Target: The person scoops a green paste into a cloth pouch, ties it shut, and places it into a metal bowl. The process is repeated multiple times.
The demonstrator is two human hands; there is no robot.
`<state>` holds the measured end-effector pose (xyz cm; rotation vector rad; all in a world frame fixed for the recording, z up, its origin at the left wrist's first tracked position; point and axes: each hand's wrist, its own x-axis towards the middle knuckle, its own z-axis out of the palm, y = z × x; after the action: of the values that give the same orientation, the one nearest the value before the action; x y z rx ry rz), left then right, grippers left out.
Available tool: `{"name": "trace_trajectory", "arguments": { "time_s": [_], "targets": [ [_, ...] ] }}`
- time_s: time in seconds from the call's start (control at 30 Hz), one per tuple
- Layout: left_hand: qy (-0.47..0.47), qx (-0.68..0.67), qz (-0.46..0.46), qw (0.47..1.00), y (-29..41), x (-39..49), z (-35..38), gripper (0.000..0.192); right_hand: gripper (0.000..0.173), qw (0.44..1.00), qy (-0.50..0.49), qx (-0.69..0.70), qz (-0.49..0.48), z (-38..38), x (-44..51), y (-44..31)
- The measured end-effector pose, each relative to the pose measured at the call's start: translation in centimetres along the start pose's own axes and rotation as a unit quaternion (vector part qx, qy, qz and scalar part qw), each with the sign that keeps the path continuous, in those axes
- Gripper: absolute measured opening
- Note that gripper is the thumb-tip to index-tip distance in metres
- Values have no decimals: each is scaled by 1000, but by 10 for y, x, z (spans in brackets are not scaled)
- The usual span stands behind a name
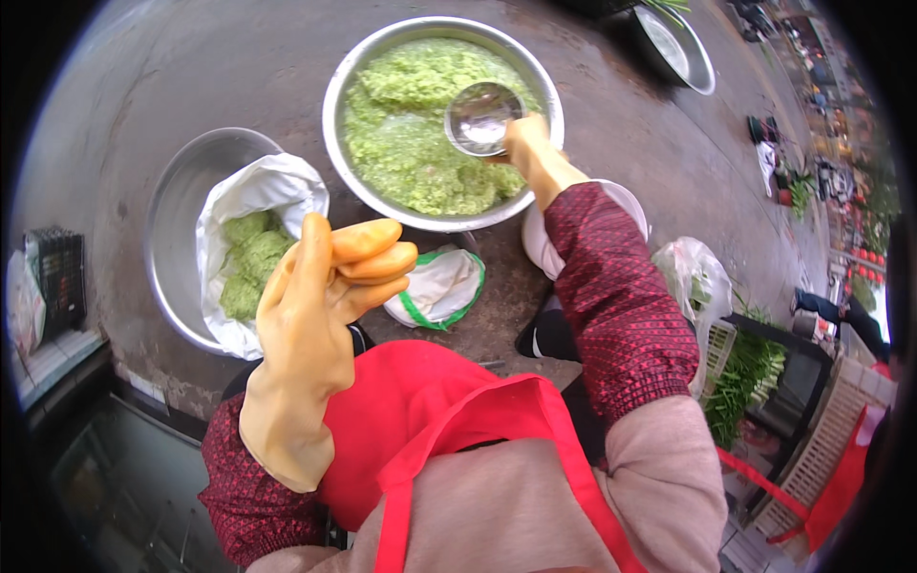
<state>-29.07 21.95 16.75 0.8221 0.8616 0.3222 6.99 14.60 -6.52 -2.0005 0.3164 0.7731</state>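
My right hand (530, 143), in a tan rubber glove, grips a shiny round metal bowl (487, 118) at its near right edge. The bowl is over a wide metal basin (335, 136) filled with wet, pale green shredded vegetable (423, 165). My left hand (315, 301), in a glove with orange fingertips, is raised with fingers bent and nothing visible in it. Behind it, a white cloth bag (236, 190) holds clumps of green shreds (251, 251) and sits inside a second metal basin (168, 236). A white cloth with green trim (448, 286) lies between my feet.
A pale bucket (630, 200) stands beneath my right forearm. Right of me are a clear plastic bag (691, 265), leafy greens (745, 379) and a plastic crate (809, 473). Another metal basin (673, 50) is at the upper right. A black crate (61, 279) stands far left.
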Motion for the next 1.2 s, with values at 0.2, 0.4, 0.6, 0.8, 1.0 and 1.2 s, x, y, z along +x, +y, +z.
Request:
{"name": "trace_trajectory", "arguments": {
  "time_s": [0.2, 0.4, 0.6, 0.8, 1.0, 1.2],
  "targets": [
    [2, -10, 16, 1000, 10, -5, 1, 63, 55, 877, 108, -340, -322, -19, 33, -53],
    [-1, -31, 8, 999, 14, -2, -4, 63, 59, 807, 142, -468, -331, 47, 80, -40],
    [11, -39, 20, 999, 13, -3, -5, 62, 71, 803, -4, -489, -340, 59, 32, -7],
    [-12, -39, 11, 999, 12, 1, -4, 63, 40, 965, 38, -208, -157, 81, 7, 2],
    [7, -17, -20, 1000, 12, 8, 5, 63, 32, 993, -122, 1, -1, 88, 36, 23],
    [53, -19, -23, 998, 5, 13, 7, 66, 32, 939, -205, 257, 100, 42, 35, 34]
  ]
}}
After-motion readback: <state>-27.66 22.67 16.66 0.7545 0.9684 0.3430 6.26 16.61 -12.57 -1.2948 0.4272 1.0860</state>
